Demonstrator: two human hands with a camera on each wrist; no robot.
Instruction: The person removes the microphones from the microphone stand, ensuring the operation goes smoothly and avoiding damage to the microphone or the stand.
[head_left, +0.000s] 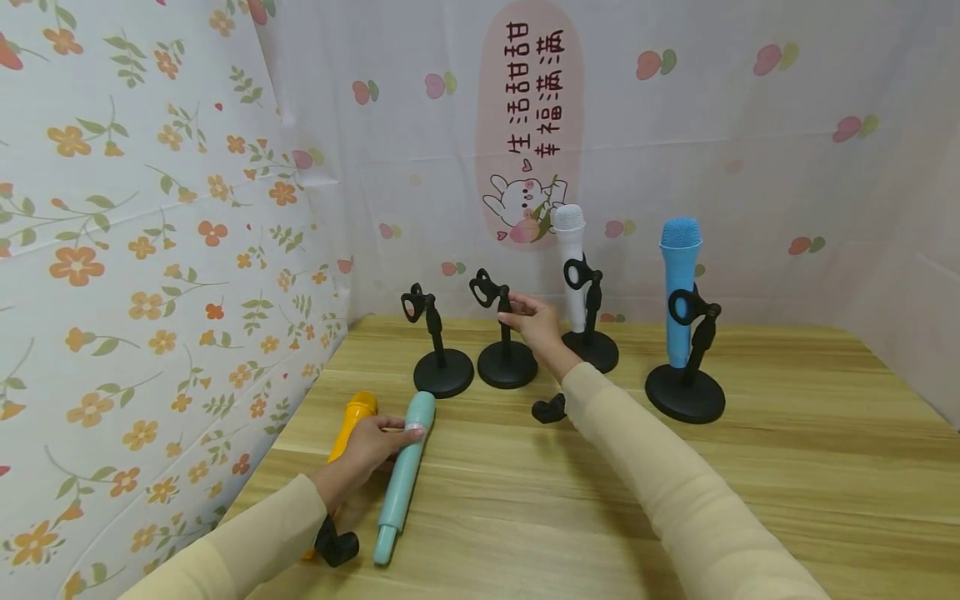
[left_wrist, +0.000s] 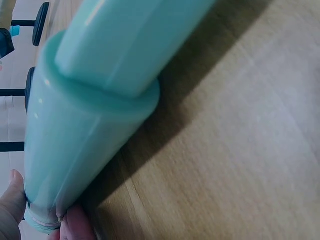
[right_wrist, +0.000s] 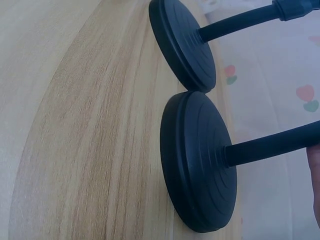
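ahead and to the right of our left hand point(head_left: 367, 446), which is pinching the green mic point(head_left: 401, 483) toward its far end, our right hand point(head_left: 540, 327) grips a mic-less stand point(head_left: 507, 372) by the pole point(head_left: 506, 337). looks like we're steadying the stand, so next we'd probably lift that mic onto it.

Four microphones point(head_left: 401, 479), four black stands point(head_left: 444, 375), one left hand point(head_left: 367, 448) and one right hand point(head_left: 542, 329) are pictured at a single wooden table point(head_left: 510, 508).

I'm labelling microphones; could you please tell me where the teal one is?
In the head view, the teal microphone is at lower left, held by the left hand, just right of the orange microphone.
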